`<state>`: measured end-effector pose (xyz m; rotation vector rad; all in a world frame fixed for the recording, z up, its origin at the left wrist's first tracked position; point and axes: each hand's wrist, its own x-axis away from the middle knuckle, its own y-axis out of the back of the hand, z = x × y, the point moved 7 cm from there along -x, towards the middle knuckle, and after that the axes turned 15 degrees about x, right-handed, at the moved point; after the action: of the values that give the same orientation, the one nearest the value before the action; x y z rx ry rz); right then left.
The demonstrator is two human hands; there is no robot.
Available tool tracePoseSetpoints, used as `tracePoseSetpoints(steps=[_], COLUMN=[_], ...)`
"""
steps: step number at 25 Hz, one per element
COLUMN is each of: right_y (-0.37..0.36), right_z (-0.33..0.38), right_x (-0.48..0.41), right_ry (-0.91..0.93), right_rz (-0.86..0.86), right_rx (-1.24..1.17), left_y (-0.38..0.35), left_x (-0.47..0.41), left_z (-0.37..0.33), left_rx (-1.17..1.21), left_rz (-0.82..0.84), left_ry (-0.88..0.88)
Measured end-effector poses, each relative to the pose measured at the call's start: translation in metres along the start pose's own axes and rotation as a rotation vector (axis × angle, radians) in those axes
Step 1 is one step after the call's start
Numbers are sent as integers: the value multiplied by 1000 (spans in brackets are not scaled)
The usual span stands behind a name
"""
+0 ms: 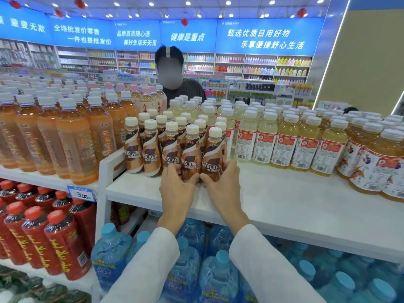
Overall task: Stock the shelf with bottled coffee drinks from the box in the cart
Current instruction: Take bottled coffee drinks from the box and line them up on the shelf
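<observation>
As left hand [177, 186] and right hand [223, 184] clasp them, coffee bottles [152, 154] stand.

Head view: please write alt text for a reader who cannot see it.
Two hands grip front-row Nescafe coffee bottles on a white shelf, left hand beside right hand. Orange drinks stand left, pale yellow drinks right.
</observation>
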<state>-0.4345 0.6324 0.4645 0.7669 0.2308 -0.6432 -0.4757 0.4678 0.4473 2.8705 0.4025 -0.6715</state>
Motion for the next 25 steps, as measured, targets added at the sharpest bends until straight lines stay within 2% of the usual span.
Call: tracePoseSetpoints(steps=[6, 12, 17, 21, 25], right_y=[-1, 17, 37, 29, -10], right_z=[-9, -16, -26, -41, -55], right_x=[5, 51, 107, 164, 227], right_ry=[-38, 72, 122, 111, 61], right_rz=[99, 155, 264, 409, 595], right_rx=[-63, -24, -204, -326, -365], left_y=[0, 21, 55, 106, 171], left_x=[7, 43, 111, 181, 253], left_z=[-2, 1, -3, 23, 67], left_rx=[-53, -52, -11, -40, -69], left_rz=[36, 85, 60, -42, -190], left_ry=[-10, 8, 12, 132, 354])
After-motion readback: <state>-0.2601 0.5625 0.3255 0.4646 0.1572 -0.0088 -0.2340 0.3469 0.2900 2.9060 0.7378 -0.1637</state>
